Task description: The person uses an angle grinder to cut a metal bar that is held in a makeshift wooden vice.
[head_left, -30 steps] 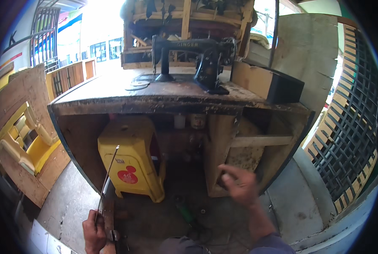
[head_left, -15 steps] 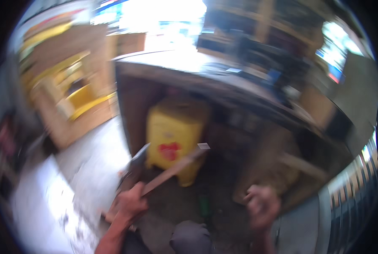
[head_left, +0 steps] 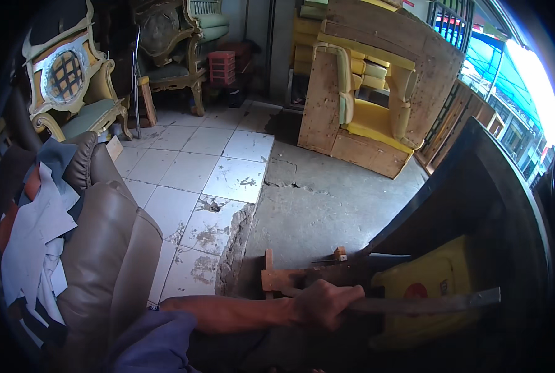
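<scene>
My left hand (head_left: 324, 304) is closed around a long, flat wooden strip (head_left: 426, 303), which points to the right with its squared end up. The forearm crosses the lower middle from the left. Behind the strip, in the shade of a dark workbench (head_left: 457, 186), stands a yellow plastic stool (head_left: 442, 273) with a red mark. A small wooden piece with short uprights (head_left: 280, 278) lies on the floor just beyond my hand. My right hand cannot be made out in this view.
A brown leather sofa seat (head_left: 103, 248) with fabric scraps (head_left: 35, 236) draped on it is close at left. Farther off stand carved armchairs (head_left: 72, 93), red crates (head_left: 222, 67) and an upturned wooden sofa frame (head_left: 377, 149) with yellow padding. White floor tiles (head_left: 184, 161) end at a broken edge beside concrete.
The view has swung left, bringing the sofa, tiles and armchairs in. My left hand still holds the wooden strip. My right hand, earlier seen at lower right, has gone from view.
</scene>
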